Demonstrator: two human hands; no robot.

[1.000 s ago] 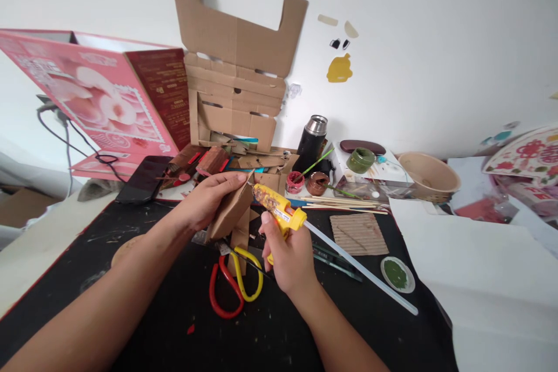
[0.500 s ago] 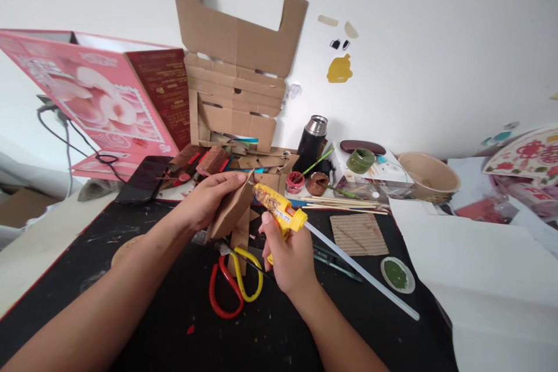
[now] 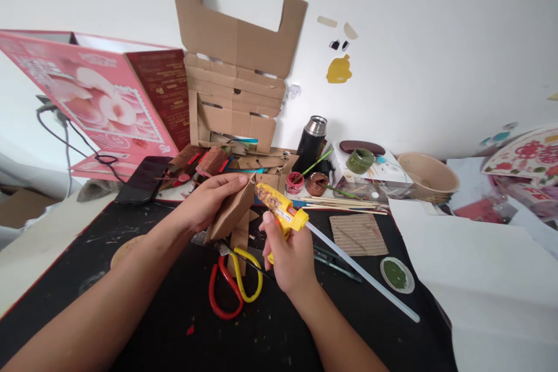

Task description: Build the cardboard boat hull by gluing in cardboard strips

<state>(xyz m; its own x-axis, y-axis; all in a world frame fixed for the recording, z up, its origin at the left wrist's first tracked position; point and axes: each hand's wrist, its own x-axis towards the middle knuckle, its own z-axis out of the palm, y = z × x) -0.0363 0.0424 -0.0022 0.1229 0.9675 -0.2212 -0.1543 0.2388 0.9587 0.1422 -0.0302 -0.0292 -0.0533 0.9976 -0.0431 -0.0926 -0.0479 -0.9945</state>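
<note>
My left hand [image 3: 214, 199] is closed on a folded piece of brown cardboard [image 3: 230, 215], holding it tilted above the black table mat. In my right hand [image 3: 291, 256] is a yellow glue gun [image 3: 279, 204], my fingers wrapped round its handle. Its stained nozzle end points up and left, at the cardboard's upper edge; whether it touches I cannot tell. A long translucent glue stick [image 3: 361, 272] sticks out from the gun's back. Below the cardboard lie scissors [image 3: 238, 285] with one red and one yellow handle, their blades partly hidden. A cardboard strip [image 3: 239, 238] lies under them.
Behind my hands stand paint jars [image 3: 317, 183], a black thermos [image 3: 310, 142] and cardboard scraps [image 3: 261, 161]. To the right lie a corrugated cardboard square [image 3: 358, 235], a lid with green paint [image 3: 397, 275] and thin sticks [image 3: 344, 207]. A pink box [image 3: 104, 104] stands back left.
Almost nothing differs. The cardboard and the glue gun's tip have shifted very slightly; both hands keep their hold.
</note>
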